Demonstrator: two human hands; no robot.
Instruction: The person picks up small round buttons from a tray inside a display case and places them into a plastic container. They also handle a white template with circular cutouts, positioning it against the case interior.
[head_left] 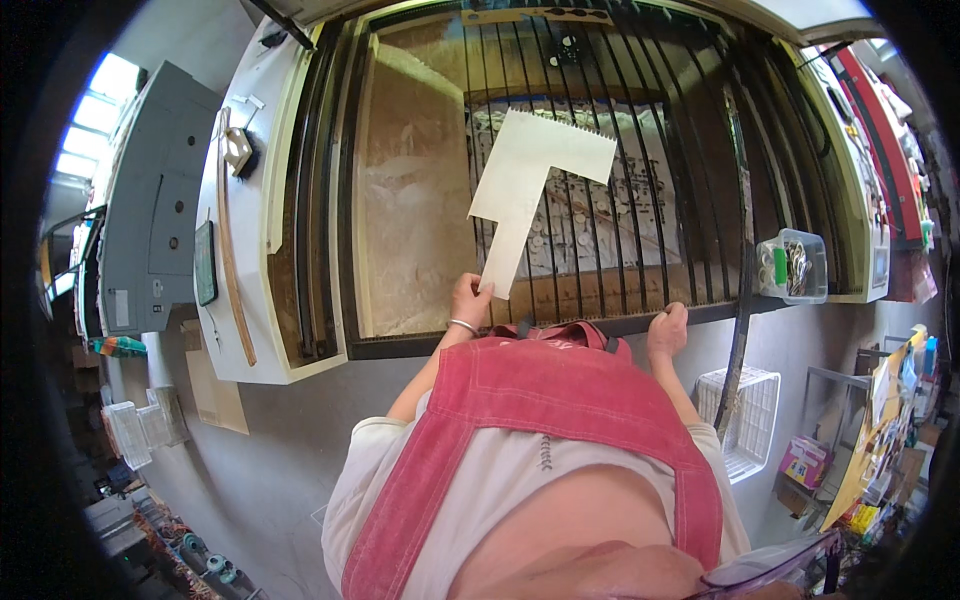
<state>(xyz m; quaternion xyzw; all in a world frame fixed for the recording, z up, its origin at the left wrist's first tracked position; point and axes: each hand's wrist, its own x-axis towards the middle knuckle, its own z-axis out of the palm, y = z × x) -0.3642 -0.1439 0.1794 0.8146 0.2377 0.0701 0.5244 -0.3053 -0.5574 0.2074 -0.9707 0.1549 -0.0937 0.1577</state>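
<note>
Pale T-shaped sheet (530,190) lying tilted over the dark bars of the machine bed (640,150), its narrow end being pinched closed by the left hand (470,300). Right hand (668,328) gripping the bed's front edge (400,345). Clear plastic tub (795,265) sitting at right.

Slatted machine bed (690,180), pale sheet (410,200)

A single head-worn fisheye view looks steeply down past the person's own chest and red apron (560,400) into an open machine bed (560,180) of dark slats close ahead. The bed fills the upper middle; straight edges bow toward the dark round rim, where floor and shelves curve away.
</note>
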